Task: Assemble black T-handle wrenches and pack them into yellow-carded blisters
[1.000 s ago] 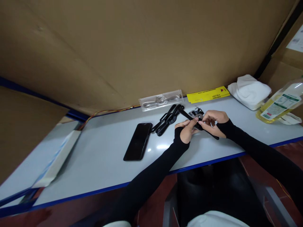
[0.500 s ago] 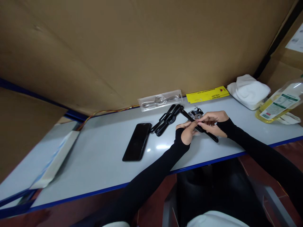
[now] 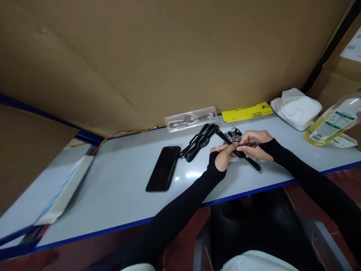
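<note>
A black two-handled spokeshave [image 3: 252, 164] is held slantwise above the table, one handle toward the back and the other toward me. My left hand [image 3: 223, 159] is closed around its middle. Close against that middle, the fingertips of my right hand [image 3: 254, 143] are pinched together; a small part at them is too small to name. Small metal parts [image 3: 234, 132] lie just behind my hands, partly covered by them. To the left rest more black spokeshave bodies [image 3: 200, 143], side by side.
A black phone [image 3: 163, 169] lies left of my hands on the white table [image 3: 113, 188]. Along the back are a clear plastic package [image 3: 191, 119] and a yellow printed card [image 3: 248, 112]. White cloth [image 3: 297, 109] and a bottle of yellow liquid [image 3: 331, 126] are at the right.
My right hand's fingers have shifted slightly at the spokeshave's middle, and its wrist has moved a little to the right. My left hand keeps its hold.
</note>
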A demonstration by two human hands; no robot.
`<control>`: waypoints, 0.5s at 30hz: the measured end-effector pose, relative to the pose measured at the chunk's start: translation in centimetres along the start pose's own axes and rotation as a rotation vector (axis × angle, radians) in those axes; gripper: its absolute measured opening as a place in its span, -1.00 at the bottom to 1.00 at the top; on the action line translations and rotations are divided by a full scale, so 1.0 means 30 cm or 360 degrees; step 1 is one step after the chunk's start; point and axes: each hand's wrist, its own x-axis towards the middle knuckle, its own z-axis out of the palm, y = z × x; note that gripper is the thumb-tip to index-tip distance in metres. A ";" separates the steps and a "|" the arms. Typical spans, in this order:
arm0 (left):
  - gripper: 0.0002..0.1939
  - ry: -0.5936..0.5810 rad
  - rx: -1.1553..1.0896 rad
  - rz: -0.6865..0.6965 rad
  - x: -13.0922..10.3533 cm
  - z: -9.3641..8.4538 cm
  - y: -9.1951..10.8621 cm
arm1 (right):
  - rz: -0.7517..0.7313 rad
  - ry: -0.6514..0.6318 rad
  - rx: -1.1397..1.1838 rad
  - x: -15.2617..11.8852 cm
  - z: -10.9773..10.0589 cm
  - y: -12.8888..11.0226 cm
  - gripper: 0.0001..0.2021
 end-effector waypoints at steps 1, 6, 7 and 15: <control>-0.64 0.0003 -0.0006 0.0003 -0.002 0.001 0.001 | -0.0037 0.0026 -0.0055 0.002 0.000 0.000 -0.63; -0.64 0.0025 -0.0026 0.0022 -0.001 0.002 0.014 | -0.0310 0.0173 -0.0311 0.006 0.007 0.013 -0.63; -0.63 0.0027 -0.0039 0.0023 0.002 0.001 0.016 | -0.0352 0.0202 -0.0297 0.005 0.008 0.016 -0.67; -0.63 0.0063 -0.0065 0.0008 0.012 0.000 0.012 | -0.0706 0.0178 -0.0377 -0.001 -0.001 0.011 -0.84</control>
